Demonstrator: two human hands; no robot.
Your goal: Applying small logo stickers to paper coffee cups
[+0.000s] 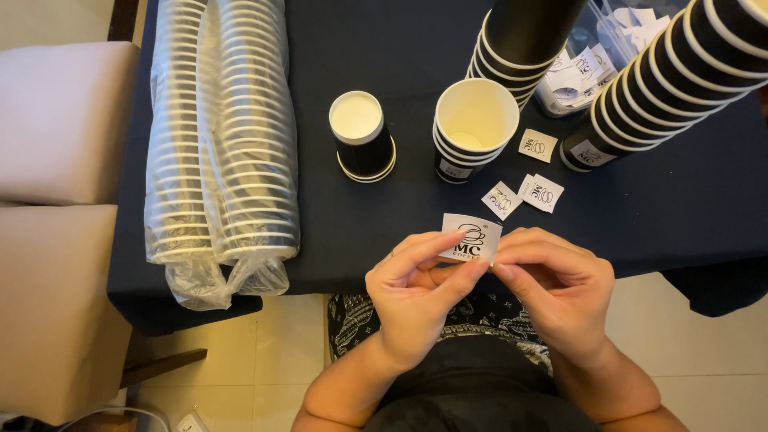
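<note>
Both hands pinch a small white square sticker (472, 238) with a dark printed mark, held just above the table's near edge. My left hand (416, 288) grips its lower left side with thumb and forefinger. My right hand (560, 284) pinches its lower right corner. Beyond the sticker stands a short stack of upright black paper cups (472, 128) with white insides. To its left a black cup (362, 136) rests upside down. Three loose stickers (538, 146), (502, 200), (541, 192) lie on the dark tablecloth (384, 224).
Two long sleeves of cups wrapped in clear plastic (220, 136) lie along the left of the table. Tall leaning stacks of black cups (672, 80), (524, 40) rise at the back right, beside a clear tub of stickers (584, 72). Pale cushioned seats (56, 120) stand at left.
</note>
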